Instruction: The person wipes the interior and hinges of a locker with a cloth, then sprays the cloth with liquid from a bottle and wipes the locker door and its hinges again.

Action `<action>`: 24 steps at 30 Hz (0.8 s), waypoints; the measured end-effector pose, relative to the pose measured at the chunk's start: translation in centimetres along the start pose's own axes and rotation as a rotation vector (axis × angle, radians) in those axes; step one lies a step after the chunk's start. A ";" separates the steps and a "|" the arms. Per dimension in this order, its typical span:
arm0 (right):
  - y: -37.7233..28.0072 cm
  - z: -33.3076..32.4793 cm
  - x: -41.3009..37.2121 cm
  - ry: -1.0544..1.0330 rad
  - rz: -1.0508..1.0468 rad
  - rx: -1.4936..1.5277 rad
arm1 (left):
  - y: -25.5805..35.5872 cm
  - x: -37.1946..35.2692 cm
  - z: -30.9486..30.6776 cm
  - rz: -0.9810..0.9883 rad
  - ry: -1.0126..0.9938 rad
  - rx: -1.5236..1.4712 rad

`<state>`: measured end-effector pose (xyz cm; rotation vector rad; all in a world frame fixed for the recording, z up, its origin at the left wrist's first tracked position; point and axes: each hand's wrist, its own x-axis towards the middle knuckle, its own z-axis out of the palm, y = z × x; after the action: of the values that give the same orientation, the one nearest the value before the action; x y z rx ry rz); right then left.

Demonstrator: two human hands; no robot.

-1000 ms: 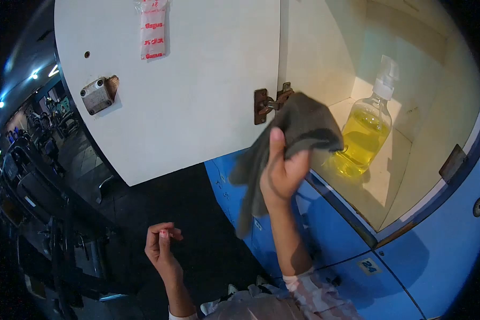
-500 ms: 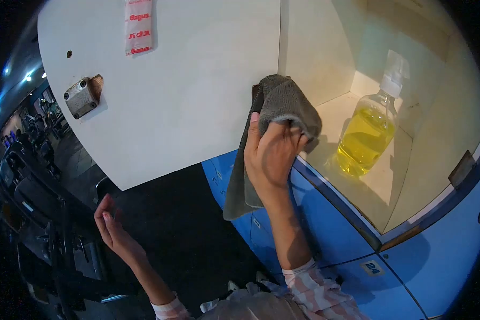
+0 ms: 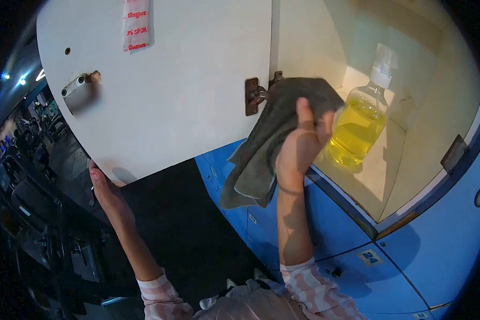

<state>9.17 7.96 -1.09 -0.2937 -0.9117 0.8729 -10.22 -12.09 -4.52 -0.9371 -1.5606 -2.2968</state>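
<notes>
My right hand (image 3: 302, 149) holds a dark grey cloth (image 3: 264, 144) at the locker's opening, by the hinge side. The thumb points up and the cloth hangs below the fingers in folds. Just right of that hand, a clear pump bottle (image 3: 360, 128) of yellow liquid stands on the locker floor. At the left, my left hand (image 3: 111, 200) is at the lower outer corner of the open white locker door (image 3: 181, 106), its fingers against the edge and partly hidden. A brown hinge (image 3: 252, 96) shows beside the cloth.
A metal lock (image 3: 76, 88) and a white packet with red lettering (image 3: 136, 24) are on the door's inner face. Blue locker doors (image 3: 333, 224) lie below, one labelled 24. Dark gym equipment (image 3: 37, 197) stands at the far left.
My right hand has moved right with the cloth, uncovering the hinge. My left hand has risen to the door's lower corner. The view has shifted slightly.
</notes>
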 end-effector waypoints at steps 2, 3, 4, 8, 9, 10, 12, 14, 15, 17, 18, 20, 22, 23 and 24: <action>-0.3 0.4 -0.2 0.066 -0.064 -0.002 | 0.3 -0.1 0.7 -0.071 0.051 0.023; -0.8 0.8 -0.5 0.133 -0.125 -0.005 | 0.4 -0.1 1.0 -0.143 0.102 0.050; -1.5 1.1 -0.8 0.090 -0.110 -0.242 | 0.2 -0.1 1.1 -0.143 0.099 0.054; 1.6 1.9 -1.3 -0.216 -0.154 -0.458 | -1.1 0.3 1.4 -0.070 0.165 0.029; 2.5 2.1 -1.6 -0.253 -0.356 -0.558 | -1.4 0.3 1.3 -0.023 0.163 0.014; 3.3 2.0 -1.8 -0.290 -0.557 -0.656 | -1.4 0.3 1.4 -0.023 0.163 0.015; 3.3 1.6 -1.8 -0.333 -0.525 -0.699 | -1.3 0.2 1.6 -0.013 0.183 0.004; 3.2 0.9 -2.0 -0.379 -0.483 -0.748 | -1.4 0.1 1.4 -0.008 0.174 0.024; 3.2 0.8 -2.1 -0.383 -0.472 -0.742 | -1.4 0.1 1.4 0.003 0.166 0.036; 3.0 0.5 -2.1 -0.389 -0.465 -0.734 | -1.5 0.1 1.3 0.008 0.155 0.048; 3.0 0.4 -2.2 -0.347 -0.481 -0.693 | -1.5 0.2 1.3 0.015 0.141 0.061; 2.5 0.3 -2.2 -0.304 -0.496 -0.648 | -1.4 0.2 1.4 0.031 0.140 0.049; 1.7 0.7 -1.7 -0.133 -0.113 -0.421 | -1.1 0.0 1.5 0.044 0.115 0.034; 1.7 1.1 -1.4 -0.131 -0.118 -0.415 | -1.1 0.0 1.2 0.051 0.115 0.030; 1.7 1.7 -1.1 -0.151 -0.243 -0.348 | -1.3 0.1 1.0 0.049 0.085 0.022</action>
<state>6.62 7.94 -1.66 -0.4107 -1.2151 0.5139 -10.55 -10.61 -5.20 -0.8514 -1.5082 -2.2510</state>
